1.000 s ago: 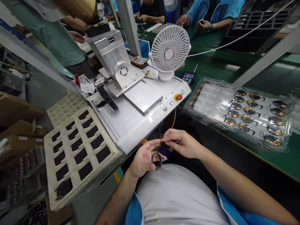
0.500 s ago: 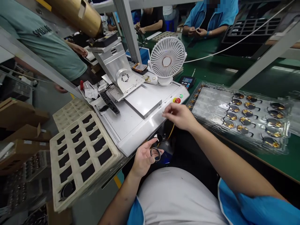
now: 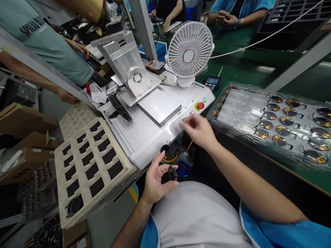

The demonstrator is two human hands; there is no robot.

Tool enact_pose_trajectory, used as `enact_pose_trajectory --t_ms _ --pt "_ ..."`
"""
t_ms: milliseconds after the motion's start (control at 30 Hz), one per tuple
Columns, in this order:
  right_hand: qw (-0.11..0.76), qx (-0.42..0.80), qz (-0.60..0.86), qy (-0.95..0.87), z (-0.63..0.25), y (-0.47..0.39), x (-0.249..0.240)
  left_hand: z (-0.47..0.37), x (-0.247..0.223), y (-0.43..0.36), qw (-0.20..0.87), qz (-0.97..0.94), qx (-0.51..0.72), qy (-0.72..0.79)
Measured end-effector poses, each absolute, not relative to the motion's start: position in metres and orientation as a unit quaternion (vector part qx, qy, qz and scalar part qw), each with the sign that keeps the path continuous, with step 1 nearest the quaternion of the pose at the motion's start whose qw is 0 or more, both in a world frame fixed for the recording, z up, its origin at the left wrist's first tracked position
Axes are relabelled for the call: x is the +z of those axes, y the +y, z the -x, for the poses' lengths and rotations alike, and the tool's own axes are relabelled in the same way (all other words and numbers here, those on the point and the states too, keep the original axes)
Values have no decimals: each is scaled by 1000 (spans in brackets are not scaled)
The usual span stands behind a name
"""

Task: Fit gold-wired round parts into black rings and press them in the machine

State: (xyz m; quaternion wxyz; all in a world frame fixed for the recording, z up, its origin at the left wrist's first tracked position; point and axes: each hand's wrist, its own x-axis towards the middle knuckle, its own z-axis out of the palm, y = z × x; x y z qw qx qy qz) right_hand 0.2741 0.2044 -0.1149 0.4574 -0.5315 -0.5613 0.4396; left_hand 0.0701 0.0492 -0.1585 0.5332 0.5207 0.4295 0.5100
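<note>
Ring: holding step, I judged; left hand clamped it.
Right hand: couldn't tell if together; steadiness seemed wanted next.

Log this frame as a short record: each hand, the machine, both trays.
Left hand: holds a dark ring; dark disc at index fingertip
Right hand: at the white machine's front edge; blurred, contents unclear
Machine control: red button on front edge
Beige tray: round part in near-left corner
Clear tray: several dark-and-gold parts
</note>
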Motion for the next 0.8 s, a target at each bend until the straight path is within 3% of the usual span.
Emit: enact_pose_trajectory --t_ms 100,200,300,533,800 --pt "394 620 443 -514 -266 154 -131 -80 -161 53 411 -652 445 456" --pt "409 689 413 -434 -258 130 -139 -91 -161 61 325 -756 342 454" --pt "427 695 424 -395 -261 130 -138 -96 -159 67 332 -784 300 429" --pt "390 711 424 -404 -277 139 -128 -86 -158 68 431 -694 433 382" --pt "339 727 431 -413 -282 143 -124 -79 -152 71 347 -773 343 406"
